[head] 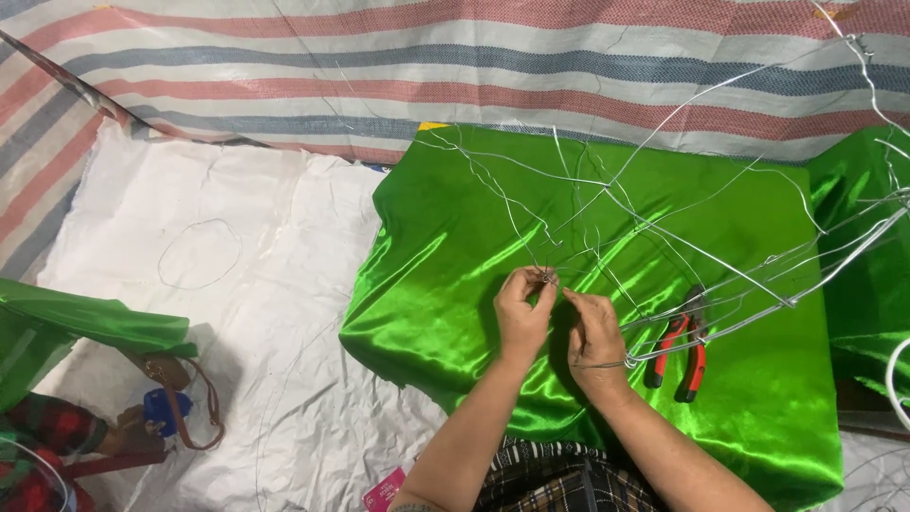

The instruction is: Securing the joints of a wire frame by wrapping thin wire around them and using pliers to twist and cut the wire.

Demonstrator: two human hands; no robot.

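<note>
At the far left a fold of green cloth (pixel 85 327) is seen, with a brown strap (pixel 185 398) and a small blue object (pixel 166 410) just below it on a white sheet (pixel 237 284). A loose loop of thin wire (pixel 197 254) lies on that sheet, well apart from the hands. A pink packet (pixel 384 491) shows at the bottom edge. A striped tarp (pixel 455 66) is spread behind everything.

In the middle a shiny green satin (pixel 455 246) is laid out, and a wire frame (pixel 664 237) stands over it, its strands crossing above the cloth and running off to the right. The left hand (pixel 523 308) is closed in a pinch on a wire joint (pixel 547 277), thumb and fingertips pressed together on it. The right hand (pixel 595 337) is just beside it, its fingertips gripping a thin strand next to the same joint; a thicker wire of the frame crosses in front of its wrist.

Further right, red-handled pliers (pixel 678 356) lie on the satin, partly crossed by frame wires, near the right hand but not touched.
</note>
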